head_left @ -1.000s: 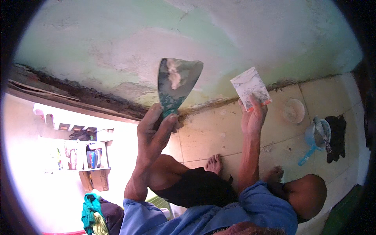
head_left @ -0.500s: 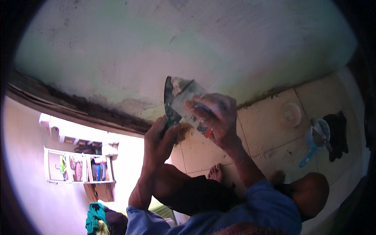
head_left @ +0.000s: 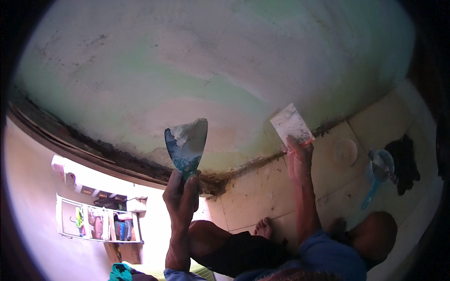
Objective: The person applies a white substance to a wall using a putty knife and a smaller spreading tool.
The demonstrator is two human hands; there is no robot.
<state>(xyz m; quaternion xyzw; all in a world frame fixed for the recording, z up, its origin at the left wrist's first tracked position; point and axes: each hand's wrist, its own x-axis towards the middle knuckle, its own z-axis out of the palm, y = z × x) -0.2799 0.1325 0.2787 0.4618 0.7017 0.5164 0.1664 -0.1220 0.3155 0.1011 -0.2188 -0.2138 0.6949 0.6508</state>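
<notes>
My left hand (head_left: 182,191) is closed round the lower end of a putty knife (head_left: 183,157), held upright in front of the wall. Whitish putty (head_left: 190,133) lies on the upper part of its wide, blue-stained blade. Farther right, my right hand (head_left: 298,157) grips a flat, pale rectangular scraper (head_left: 292,123) by its orange-red lower edge. Grey smears mark that scraper's face, which is close to the lower wall; whether it touches cannot be made out. The wall (head_left: 225,79) carries whitish patches over pale green paint.
On the tiled floor (head_left: 255,192) at right are a round clear lid or dish (head_left: 346,152), a blue-handled dipper (head_left: 372,187) and a dark cloth (head_left: 404,164). A dark, crumbling strip (head_left: 101,150) runs along the wall's base. A white shelf rack (head_left: 101,220) stands at left.
My hands have moved apart: the scraper has gone from over the putty knife to the right, by the wall. The putty knife has shifted slightly left and lower, its putty now in plain sight.
</notes>
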